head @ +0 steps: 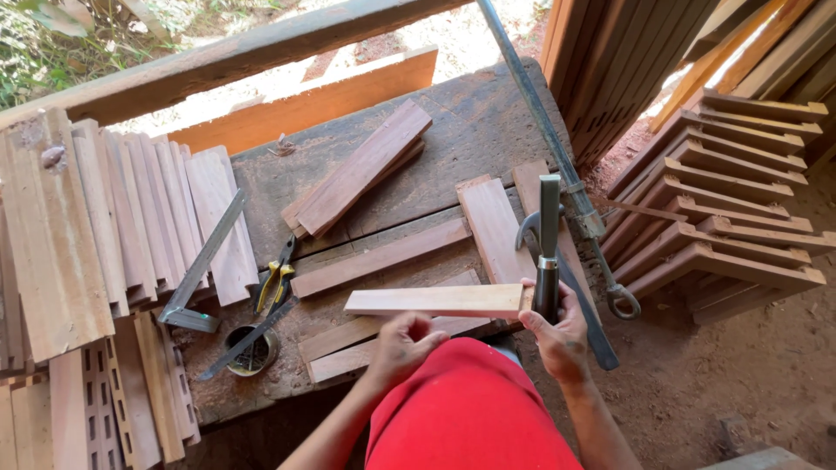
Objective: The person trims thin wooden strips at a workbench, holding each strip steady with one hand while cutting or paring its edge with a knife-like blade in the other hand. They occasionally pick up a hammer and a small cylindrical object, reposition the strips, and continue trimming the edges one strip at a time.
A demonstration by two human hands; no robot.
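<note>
My left hand (402, 338) grips the near edge of a short pale wooden board (435, 301), holding it level above the workbench. My right hand (557, 329) is closed around the dark handle of a wide chisel (549, 248), held upright with its blade pointing away from me. The chisel stands against the right end of the board. My red-clad leg (470, 409) fills the bottom middle of the view.
A worn wooden workbench (470, 130) carries several reddish boards (361, 170), yellow-handled pliers (274, 280), a metal try square (198, 270), a small tin of nails (252, 352) and a long bar clamp (557, 165). Stacked slats (104, 218) lie left; notched wooden pieces (723, 200) pile up right.
</note>
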